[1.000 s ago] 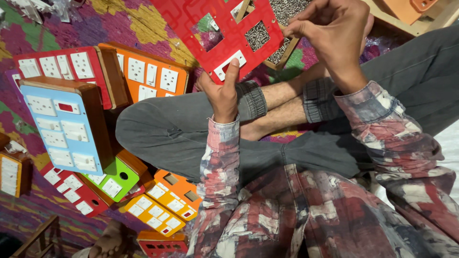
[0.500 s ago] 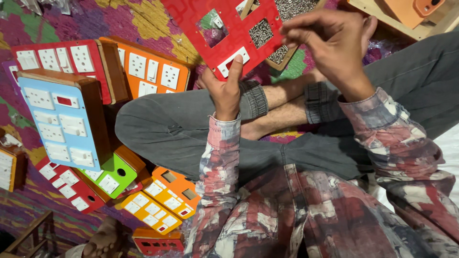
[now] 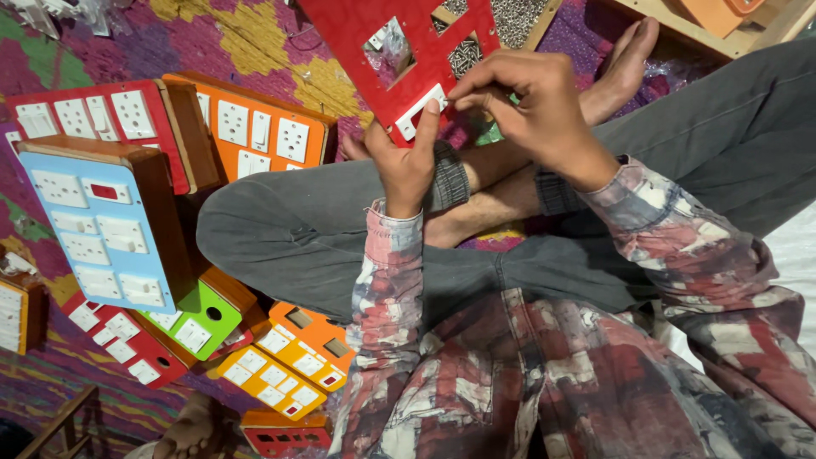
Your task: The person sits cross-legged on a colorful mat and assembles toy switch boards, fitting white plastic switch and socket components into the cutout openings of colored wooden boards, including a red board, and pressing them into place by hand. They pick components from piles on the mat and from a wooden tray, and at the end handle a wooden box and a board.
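Above the crossed legs, the left hand (image 3: pixel 406 166) props the red panel (image 3: pixel 408 51) from below; right hand (image 3: pixel 535 106), grip pinched narrow, presses a white switch (image 3: pixel 422 109) into its cutout, best kept square

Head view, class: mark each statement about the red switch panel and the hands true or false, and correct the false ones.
1. Both hands hold the red switch panel. True: left hand grips it from below, right hand pinches at its edge.
2. A white switch sits in the panel. True.
3. Every panel cutout is filled. False: at least one is open.
4. The blue switchboard lies on the person's lap. False: it rests beside the knee.
5. The person wears shoes. False: a bare foot shows.
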Demonstrator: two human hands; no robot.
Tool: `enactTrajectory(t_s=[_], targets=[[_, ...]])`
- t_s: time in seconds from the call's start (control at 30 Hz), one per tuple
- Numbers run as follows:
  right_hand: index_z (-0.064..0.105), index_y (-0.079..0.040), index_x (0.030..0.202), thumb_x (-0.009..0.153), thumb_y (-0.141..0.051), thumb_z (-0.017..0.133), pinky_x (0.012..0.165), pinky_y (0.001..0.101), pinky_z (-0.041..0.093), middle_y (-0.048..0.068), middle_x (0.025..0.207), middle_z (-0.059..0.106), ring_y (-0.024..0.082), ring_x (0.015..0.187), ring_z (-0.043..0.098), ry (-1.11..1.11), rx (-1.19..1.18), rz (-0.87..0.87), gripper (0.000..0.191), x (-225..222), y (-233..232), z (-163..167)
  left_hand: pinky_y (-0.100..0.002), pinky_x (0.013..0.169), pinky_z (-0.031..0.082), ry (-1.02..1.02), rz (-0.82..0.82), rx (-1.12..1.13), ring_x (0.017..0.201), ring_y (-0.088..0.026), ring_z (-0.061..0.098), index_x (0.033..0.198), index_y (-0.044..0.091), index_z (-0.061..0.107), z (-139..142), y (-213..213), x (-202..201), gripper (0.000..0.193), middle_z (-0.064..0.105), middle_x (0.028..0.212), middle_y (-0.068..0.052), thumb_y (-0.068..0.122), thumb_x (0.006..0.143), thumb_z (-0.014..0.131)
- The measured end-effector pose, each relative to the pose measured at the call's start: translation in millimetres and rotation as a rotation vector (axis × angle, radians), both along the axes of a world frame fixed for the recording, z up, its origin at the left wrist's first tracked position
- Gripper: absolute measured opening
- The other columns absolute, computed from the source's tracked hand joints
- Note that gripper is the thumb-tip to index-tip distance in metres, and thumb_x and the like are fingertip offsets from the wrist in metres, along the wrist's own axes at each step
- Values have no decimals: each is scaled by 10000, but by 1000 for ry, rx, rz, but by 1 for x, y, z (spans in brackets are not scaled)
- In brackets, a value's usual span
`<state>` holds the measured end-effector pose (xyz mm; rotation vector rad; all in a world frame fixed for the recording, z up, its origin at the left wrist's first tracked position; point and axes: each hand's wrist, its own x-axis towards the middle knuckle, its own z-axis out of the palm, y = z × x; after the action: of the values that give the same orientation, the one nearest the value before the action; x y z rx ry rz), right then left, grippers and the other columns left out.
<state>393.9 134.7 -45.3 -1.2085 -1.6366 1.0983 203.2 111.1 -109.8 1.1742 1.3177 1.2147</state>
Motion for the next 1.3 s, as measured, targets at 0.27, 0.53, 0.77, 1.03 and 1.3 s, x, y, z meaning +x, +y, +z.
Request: enactTrajectory(t_s=[0.27, 0.53, 0.77, 1.03, 1.3], targets=[[750, -15, 1018, 938, -10, 854, 796, 321, 503, 82, 1050, 656, 219, 963, 644, -212, 294, -37, 131, -1, 1, -8, -297, 825, 570, -21, -54, 46, 894, -140, 715, 1135, -22, 717, 3, 1, 2, 215, 762, 1000, -83, 147, 1003, 738], [534, -63, 1306, 868, -212, 986, 848, 335, 476, 104, 1222, 484, 226, 1042, 534, -181, 146, -174, 648, 5, -1, -23, -304, 917, 569, -42, -84, 50, 1004, -161, 715, 1259, -32, 663, 9, 1, 5, 290, 748, 1122, -107, 112, 1014, 722], [194, -69, 1645, 886, -76, 955, 1256, 380, 450, 102, 1616, 383, 225, 1544, 405, 309, -165, 4, 1075, 8, 6, -45, -312, 908, 570, -79, -119, 38, 1008, -164, 712, 1241, -29, 678, 12, 3, 6, 258, 750, 1121, -107, 94, 1017, 715], [295, -56, 1610, 888, -82, 953, 1279, 372, 399, 89, 1586, 470, 191, 1517, 459, 346, -201, 5, 977, 9, 1, -46, -294, 859, 570, -76, -113, -13, 943, -142, 702, 1256, -30, 671, 12, 0, 7, 289, 747, 1074, -94, 102, 1003, 716], [354, -99, 1558, 914, -133, 995, 1208, 360, 466, 69, 1495, 476, 202, 1384, 487, 212, -32, -82, 910, 1, 1, -32, -299, 898, 572, -93, -77, 7, 993, -143, 710, 1239, -26, 680, 4, 1, 5, 276, 751, 1104, -88, 120, 1009, 720]])
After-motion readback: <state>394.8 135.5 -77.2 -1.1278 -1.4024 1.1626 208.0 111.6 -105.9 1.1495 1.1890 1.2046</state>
